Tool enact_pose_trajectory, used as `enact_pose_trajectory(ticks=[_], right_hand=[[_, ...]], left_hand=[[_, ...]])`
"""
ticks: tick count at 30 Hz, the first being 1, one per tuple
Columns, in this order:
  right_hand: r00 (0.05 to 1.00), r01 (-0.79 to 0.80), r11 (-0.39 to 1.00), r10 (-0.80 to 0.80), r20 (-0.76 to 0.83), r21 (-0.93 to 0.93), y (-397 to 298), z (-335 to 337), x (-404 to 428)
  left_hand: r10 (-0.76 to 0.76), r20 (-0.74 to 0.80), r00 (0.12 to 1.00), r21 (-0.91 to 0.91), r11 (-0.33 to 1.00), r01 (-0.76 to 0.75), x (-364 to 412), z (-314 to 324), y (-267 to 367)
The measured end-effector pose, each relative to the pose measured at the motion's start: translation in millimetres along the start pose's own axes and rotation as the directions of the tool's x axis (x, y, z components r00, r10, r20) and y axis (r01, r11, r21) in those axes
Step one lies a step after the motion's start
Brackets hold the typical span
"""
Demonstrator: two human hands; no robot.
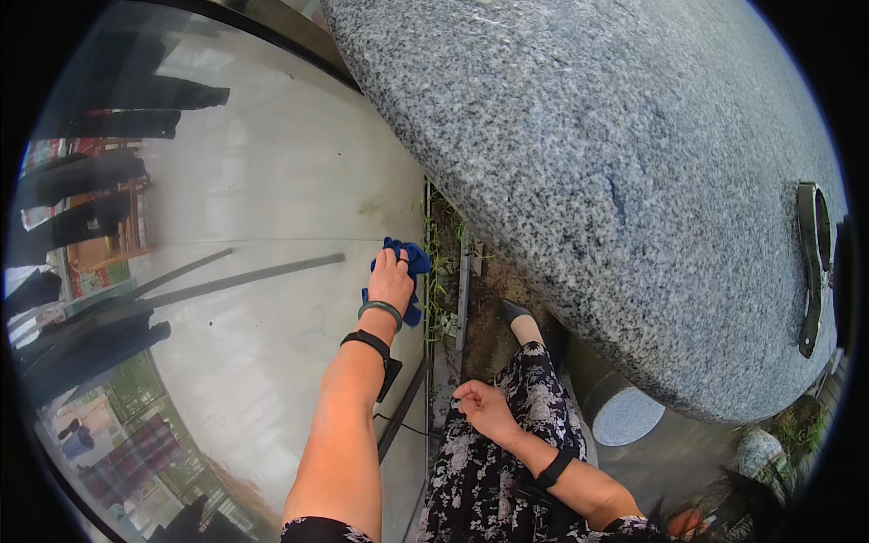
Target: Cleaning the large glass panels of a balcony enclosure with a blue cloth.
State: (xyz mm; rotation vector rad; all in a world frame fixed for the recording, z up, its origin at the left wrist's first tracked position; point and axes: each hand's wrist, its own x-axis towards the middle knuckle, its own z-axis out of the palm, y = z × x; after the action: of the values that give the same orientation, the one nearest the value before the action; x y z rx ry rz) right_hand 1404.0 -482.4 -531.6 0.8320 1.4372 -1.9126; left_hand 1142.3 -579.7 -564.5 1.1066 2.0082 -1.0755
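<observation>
My left hand presses a crumpled blue cloth against a large glass pane, near its lower edge. The cloth bunches out past the fingers on both sides. A dark bangle and a black strap circle that wrist. Lower and to the right, my right hand hangs in front of the dark floral skirt. Its fingers are loosely curled, and nothing shows in them. Faint brownish marks are on the pane above the cloth.
A big rounded granite boulder stands close on the right. Between it and the pane runs a narrow soil strip with grassy weeds and a metal edging. Dark hanging garments show through or in the glass. A shoe stands on the soil.
</observation>
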Motion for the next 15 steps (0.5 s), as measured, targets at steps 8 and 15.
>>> enact_pose_trajectory(ticks=[8, 15], right_hand=[[0.991, 0.121, 0.966, -0.131, -0.029, -0.226, 35.4, 11.7, 54.9], [0.999, 0.044, 0.991, -0.041, 0.024, -0.123, 2.0, 16.6, 71.0]], left_hand=[[-0.298, -0.256, 0.92, -0.069, 0.955, 0.29, 104.5, -109.8, -138.1], [-0.26, -0.231, 0.938, -0.089, 0.965, 0.245, 154.7, -71.6, -99.7]])
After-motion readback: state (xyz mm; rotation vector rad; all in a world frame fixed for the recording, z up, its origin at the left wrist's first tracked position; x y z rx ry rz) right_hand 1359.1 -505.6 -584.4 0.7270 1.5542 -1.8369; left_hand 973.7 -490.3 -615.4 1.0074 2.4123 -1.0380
